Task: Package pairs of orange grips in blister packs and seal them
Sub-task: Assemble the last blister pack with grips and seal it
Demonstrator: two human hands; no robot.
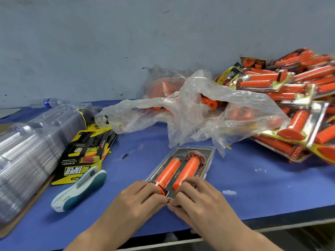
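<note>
Blister pack (203, 165) lies on the blue counter (262, 192) near the front edge, about mid-width, with two orange grips (169, 172) side by side inside. Left hand (143, 198) and right hand (199, 196) both sit on the pack's near end, fingers curled down, fingertips meeting and pinching its edge. White-and-teal stapler (79, 191) is just to the left of the hands. Printed cards (81, 153) and a stack of clear shells (27, 151) are toward the left edge. Plastic bag (190, 113) holding loose grips is at the back. Pile of finished packs (299, 109) fills the back right corner.
</note>
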